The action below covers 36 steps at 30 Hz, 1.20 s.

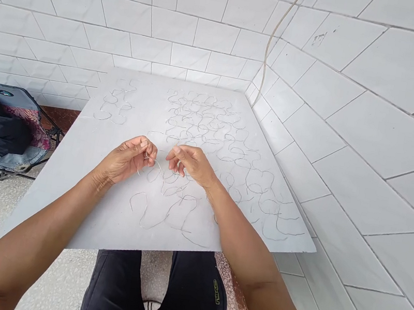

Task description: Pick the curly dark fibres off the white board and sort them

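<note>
My left hand (130,157) is above the board, thumb and fingertips pinched on a thin pale wire (158,165). One part of that wire hangs below the fingers, and another curves out to the right. A short gap away, my right hand (193,164) is closed with thumb and forefinger close together and the other fingers curled. Whether a wire end sits in its fingertips is too small to tell. Beneath both hands, several thin curved wires (144,213) lie on the pale grey board (109,223).
Rows of bent wires (196,122) cover the board's right part, with a smaller group (115,101) at the far left. White tiled walls (354,120) stand behind and to the right. A cable (270,39) runs down the corner. At left is a folding chair (25,131) with dark cloth.
</note>
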{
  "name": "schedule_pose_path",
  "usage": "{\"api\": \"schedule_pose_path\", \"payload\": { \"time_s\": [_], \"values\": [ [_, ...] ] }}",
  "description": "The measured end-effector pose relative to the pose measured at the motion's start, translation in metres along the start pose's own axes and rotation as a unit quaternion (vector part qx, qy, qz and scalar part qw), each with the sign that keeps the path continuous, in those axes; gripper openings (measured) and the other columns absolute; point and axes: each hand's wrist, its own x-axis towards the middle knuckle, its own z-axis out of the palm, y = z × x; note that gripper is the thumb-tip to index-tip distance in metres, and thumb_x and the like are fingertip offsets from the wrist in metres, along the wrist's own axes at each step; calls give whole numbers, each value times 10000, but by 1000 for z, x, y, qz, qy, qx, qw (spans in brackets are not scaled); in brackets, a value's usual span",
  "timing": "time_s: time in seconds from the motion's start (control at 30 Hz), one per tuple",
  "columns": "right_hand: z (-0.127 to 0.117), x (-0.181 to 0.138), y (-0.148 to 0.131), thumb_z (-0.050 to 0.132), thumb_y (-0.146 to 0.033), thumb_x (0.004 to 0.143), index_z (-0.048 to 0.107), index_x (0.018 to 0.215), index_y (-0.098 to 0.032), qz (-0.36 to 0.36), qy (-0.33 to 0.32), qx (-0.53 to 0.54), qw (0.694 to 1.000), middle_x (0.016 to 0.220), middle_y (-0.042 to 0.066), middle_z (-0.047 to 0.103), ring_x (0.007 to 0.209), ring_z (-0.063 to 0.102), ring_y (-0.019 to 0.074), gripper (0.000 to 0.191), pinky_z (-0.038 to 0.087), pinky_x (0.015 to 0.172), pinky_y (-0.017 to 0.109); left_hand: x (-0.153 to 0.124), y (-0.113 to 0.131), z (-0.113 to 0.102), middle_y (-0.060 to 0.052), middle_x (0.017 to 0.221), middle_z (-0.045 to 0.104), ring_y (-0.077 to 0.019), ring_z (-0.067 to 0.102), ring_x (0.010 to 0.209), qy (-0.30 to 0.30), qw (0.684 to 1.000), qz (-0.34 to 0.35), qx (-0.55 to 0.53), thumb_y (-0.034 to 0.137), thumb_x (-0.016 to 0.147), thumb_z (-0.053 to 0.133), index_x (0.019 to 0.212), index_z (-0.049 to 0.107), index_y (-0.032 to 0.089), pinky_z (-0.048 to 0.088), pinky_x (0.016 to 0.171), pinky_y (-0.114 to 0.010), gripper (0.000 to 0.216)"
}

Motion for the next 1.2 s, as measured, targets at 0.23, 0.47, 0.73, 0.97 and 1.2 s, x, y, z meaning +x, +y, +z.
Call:
{"api": "schedule_pose_path", "payload": {
  "time_s": [0.23, 0.47, 0.73, 0.97, 1.2],
  "values": [
    [20, -3, 4, 673, -607, 959, 757, 897, -151, 52, -100, -11, 994, 689, 27, 704, 530, 566, 98, 468, 435, 472, 213, 1, 1, -6, -60, 931, 634, -155, 582, 818, 24, 999, 24, 43, 411, 960, 737, 839, 669, 179, 480, 656, -265, 270],
    [23, -3, 6, 655, -623, 953, 712, 832, -165, 51, -51, -27, 997, 650, 21, 689, 515, 556, 101, 477, 427, 460, 209, 2, -2, -8, -83, 1018, 673, -160, 619, 796, 49, 994, -19, 96, 513, 979, 678, 901, 690, 170, 483, 674, -294, 352],
    [18, 0, 9, 581, -476, 1012, 683, 803, -178, 59, 30, -63, 996, 663, 20, 681, 521, 556, 102, 378, 427, 456, 199, -3, 1, 5, -62, 854, 689, -145, 597, 674, 84, 957, -59, 272, 540, 931, 721, 874, 696, 167, 441, 596, -280, 379],
    [18, 1, 9, 562, -447, 1019, 668, 785, -185, 78, 56, -71, 993, 644, 19, 664, 525, 562, 108, 367, 434, 455, 200, -2, -5, 2, -49, 746, 673, -147, 617, 596, 123, 961, -87, 233, 488, 893, 775, 825, 682, 161, 429, 497, -268, 347],
    [22, 0, 14, 568, -456, 1015, 671, 780, -181, 93, 73, -81, 990, 636, 23, 659, 523, 561, 114, 376, 429, 447, 206, -3, -9, 1, -59, 769, 687, -163, 651, 624, 149, 958, -98, 226, 501, 885, 774, 830, 663, 159, 497, 543, -292, 364]
  ]
}}
